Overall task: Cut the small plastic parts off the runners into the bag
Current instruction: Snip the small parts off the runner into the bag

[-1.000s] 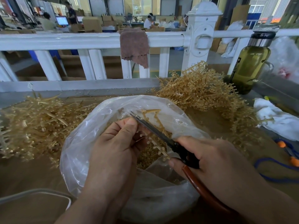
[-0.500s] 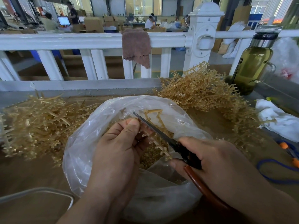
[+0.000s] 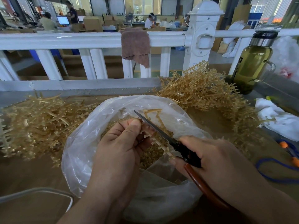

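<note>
Brown worktop (image 3: 32, 175) bore the clear plastic bag (image 3: 84, 151) at its front edge. Above it, the left hand (image 3: 118, 151) pinched an amber plastic runner (image 3: 152, 110), and the right hand (image 3: 218, 159) gripped black scissors (image 3: 182, 147), whose close blades might nick skin.

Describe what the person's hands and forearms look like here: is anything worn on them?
Nothing is worn. The left hand and right hand are bare: no gloves, rings or watch show. The forearms are bare too, with no sleeve in view down to the picture's lower edge. The left thumbnail is cut short.
</note>
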Available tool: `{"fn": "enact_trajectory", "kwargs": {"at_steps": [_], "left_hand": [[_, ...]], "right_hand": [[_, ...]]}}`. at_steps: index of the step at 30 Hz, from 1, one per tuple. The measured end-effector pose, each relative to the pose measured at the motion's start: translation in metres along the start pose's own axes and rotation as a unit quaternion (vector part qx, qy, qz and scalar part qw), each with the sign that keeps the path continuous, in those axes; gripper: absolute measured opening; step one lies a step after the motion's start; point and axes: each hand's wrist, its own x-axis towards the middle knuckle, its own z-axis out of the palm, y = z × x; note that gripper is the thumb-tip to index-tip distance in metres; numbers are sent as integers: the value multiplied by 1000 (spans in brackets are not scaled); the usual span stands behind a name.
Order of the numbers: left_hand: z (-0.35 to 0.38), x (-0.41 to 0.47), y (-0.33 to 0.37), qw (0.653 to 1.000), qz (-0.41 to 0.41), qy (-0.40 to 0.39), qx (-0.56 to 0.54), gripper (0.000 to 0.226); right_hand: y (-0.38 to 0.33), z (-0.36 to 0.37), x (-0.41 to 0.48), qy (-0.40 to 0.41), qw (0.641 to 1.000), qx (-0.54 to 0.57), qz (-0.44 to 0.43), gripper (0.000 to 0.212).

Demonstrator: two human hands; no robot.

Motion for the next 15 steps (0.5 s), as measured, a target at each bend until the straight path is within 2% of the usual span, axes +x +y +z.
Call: {"fn": "enact_trajectory", "kwargs": {"at_steps": [6, 10, 15], "left_hand": [[4, -1, 5, 1000, 16, -26, 1, 12], [3, 0, 4, 999, 28, -24, 11, 14], [4, 2, 5, 998, 43, -35, -7, 21]], "right_hand": [[0, -1, 2, 3, 999, 19, 28, 46], [3, -2, 1, 10, 999, 38, 30, 51], [7, -1, 1, 35, 992, 114, 40, 48]]}}
